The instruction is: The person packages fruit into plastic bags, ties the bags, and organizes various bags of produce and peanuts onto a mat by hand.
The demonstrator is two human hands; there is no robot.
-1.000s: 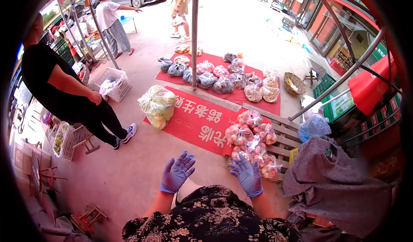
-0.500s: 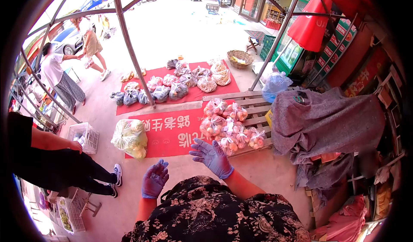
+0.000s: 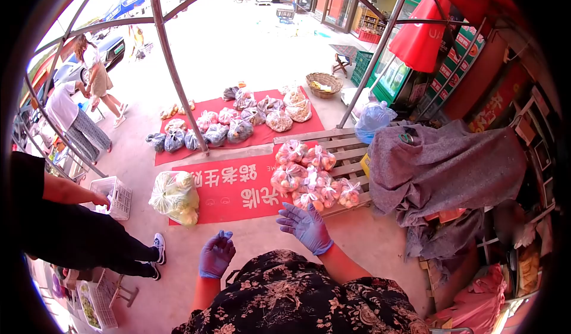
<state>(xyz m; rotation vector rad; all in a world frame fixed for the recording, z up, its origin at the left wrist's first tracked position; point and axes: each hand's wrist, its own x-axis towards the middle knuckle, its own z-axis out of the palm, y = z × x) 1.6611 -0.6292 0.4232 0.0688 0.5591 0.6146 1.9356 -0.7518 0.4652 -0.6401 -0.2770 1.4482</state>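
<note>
Gloves [image 3: 312, 237] in blue, empty: left hand [image 3: 216, 255] half-curled, right hand [image 3: 306, 226] spread, near red mat [image 3: 231, 191] (white Chinese characters [image 3: 250, 197], “光临” included)

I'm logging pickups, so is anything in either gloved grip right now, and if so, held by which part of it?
Nothing held that I can see: the right grip is open, and the left grip, partly curled, shows nothing inside.

Pinkish concrete floor [image 3: 369, 245] around us, under a frame of slanting metal poles [image 3: 182, 85]. Far: pavement [image 3: 238, 43] bleached white by strong daylight. Far right: a shop front [image 3: 334, 4] with glass doors, a small stool [image 3: 342, 62], a folded red umbrella [image 3: 419, 40]. Right: a reddish wall [image 3: 505, 54], shaded.
</note>
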